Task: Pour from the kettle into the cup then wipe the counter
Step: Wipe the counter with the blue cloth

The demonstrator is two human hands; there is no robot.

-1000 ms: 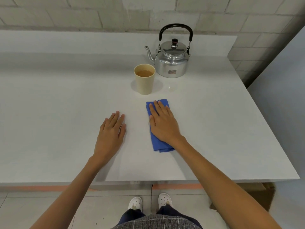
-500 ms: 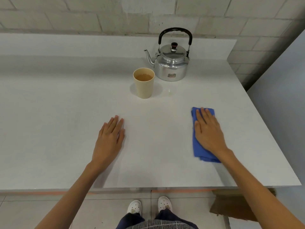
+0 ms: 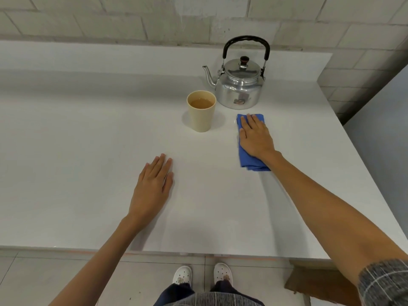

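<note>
R hand (image 3: 256, 138) flat, fingers spread, pressing the blue cloth (image 3: 250, 161) onto the counter (image 3: 88, 151), just in front of the kettle (image 3: 239, 85). Cup (image 3: 201, 111), filled w/ brown liquid, stands upright left of the cloth, close to the kettle spout. L hand (image 3: 153, 184) lies open, palm down, holding nothing. Kettle carries a small sticker, too blurred to read. Block wall (image 3: 132, 18) behind.

Kettle (image 3: 239, 89), cup (image 3: 201, 111) blocking far side
</note>
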